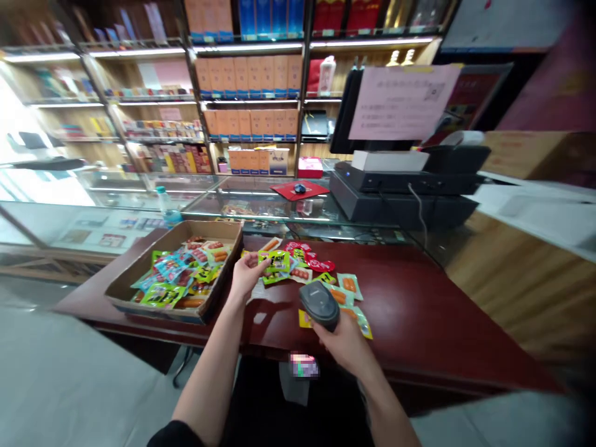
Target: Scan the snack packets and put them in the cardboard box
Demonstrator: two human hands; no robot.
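Packet of green colour (279, 262) is near the frame's centre, pinched by fingers of left hand (246, 274); right hand (349, 346) has fingers closed around scanner (319, 304). Packet seems presented to scanner, which calls for steadiness.

The table (419, 310) is backed by a glass counter (209, 192), with the open box (116, 295) placed left and loose packets (349, 285) spread to its right

The packet (278, 261) in the left fingers (256, 263) is lime green with black print; the scanner (319, 304) in the right fingers (322, 333) is dark grey. Below both, the tabletop (410, 298) is dark reddish-brown, its red pieces (321, 266) white-marked.
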